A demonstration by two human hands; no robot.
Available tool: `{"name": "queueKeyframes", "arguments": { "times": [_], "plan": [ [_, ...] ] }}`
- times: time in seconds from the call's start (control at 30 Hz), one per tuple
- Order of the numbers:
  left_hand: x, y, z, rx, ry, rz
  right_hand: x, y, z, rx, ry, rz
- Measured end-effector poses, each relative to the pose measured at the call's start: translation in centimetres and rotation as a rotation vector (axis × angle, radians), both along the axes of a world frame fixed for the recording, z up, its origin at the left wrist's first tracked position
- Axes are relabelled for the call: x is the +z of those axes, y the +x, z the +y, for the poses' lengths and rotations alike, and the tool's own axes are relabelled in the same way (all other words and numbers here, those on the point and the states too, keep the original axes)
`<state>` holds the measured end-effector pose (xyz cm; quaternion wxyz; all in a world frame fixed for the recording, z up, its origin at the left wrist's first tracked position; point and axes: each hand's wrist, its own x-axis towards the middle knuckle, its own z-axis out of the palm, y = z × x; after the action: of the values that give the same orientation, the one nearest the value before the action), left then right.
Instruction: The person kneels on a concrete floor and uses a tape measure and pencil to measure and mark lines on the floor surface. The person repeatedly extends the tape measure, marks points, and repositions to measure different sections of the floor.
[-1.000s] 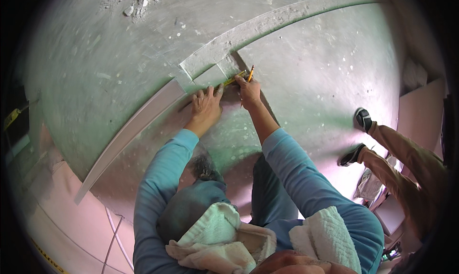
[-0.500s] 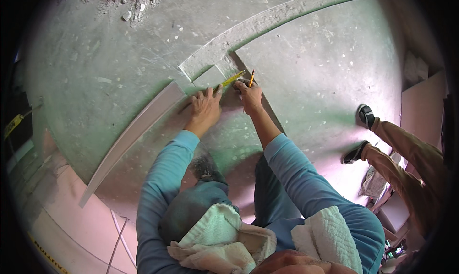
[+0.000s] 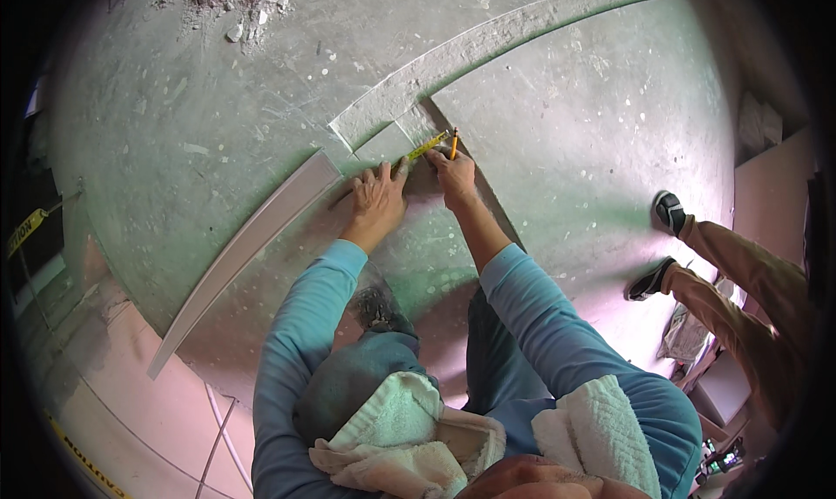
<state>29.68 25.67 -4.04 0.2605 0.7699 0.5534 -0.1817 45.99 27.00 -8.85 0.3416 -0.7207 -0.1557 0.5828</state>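
A yellow tape measure blade stretches between my hands, slanting up to the right across the floor near a small flat grey piece. At its lower left end, my left hand rests with fingers bent and their tips on the tape; the tape's case does not show. My right hand is closed around an orange pencil that stands up from the fingers, close to the blade's upper end. Part of the right fingertips is hidden. A dark straight groove edge runs just beside my right hand.
A long pale strip lies on the floor at the left. A shallow rough channel curves away to the far right. Rubble is heaped at the far left. Another person's legs stand at the right. Caution tape hangs at the left edge.
The view has shifted very slightly. The pencil in my right hand has moved a little and tilts less; both hands stay at the tape.
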Motion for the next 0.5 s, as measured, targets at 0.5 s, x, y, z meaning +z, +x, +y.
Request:
{"name": "queueKeyframes", "arguments": {
  "times": [0.5],
  "plan": [
    [0.45,0.05,0.01,-0.001,0.033,-0.019,-0.02,-0.32,-0.01,0.024,-0.022,-0.038]
  ]
}}
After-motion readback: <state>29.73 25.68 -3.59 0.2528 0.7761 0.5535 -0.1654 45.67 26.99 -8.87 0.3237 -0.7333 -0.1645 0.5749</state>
